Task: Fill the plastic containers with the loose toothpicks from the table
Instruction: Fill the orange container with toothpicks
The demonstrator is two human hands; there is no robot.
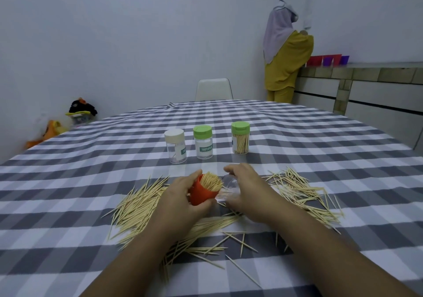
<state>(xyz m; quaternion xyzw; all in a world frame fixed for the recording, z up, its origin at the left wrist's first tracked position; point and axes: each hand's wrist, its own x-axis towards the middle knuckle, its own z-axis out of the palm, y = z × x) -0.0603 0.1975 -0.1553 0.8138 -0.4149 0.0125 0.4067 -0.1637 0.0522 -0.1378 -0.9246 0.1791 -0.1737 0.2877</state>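
Filling step: left hand (183, 196) gripped the orange cap (201, 193) packed with toothpicks (211, 181); right hand (247, 190) curled round the clear container (230, 185).
Next: probably mating container to bundle squarely.

The light is even and cool, fairly dim, with a bluish-grey cast over the pale painted wall (114, 44). Shadows are soft: faint ones lie under the forearms, nearer the camera than the grip, on the grey-and-white checked cloth of the bench (68, 182). The clear plastic container (231, 185) in the right hand's (249, 189) grip shows small pale glints and reads blurred. Wide-angle distortion bows the bench's far edge and stretches the corners. The orange and black soft things (64, 122) far left of the grip are smeared.
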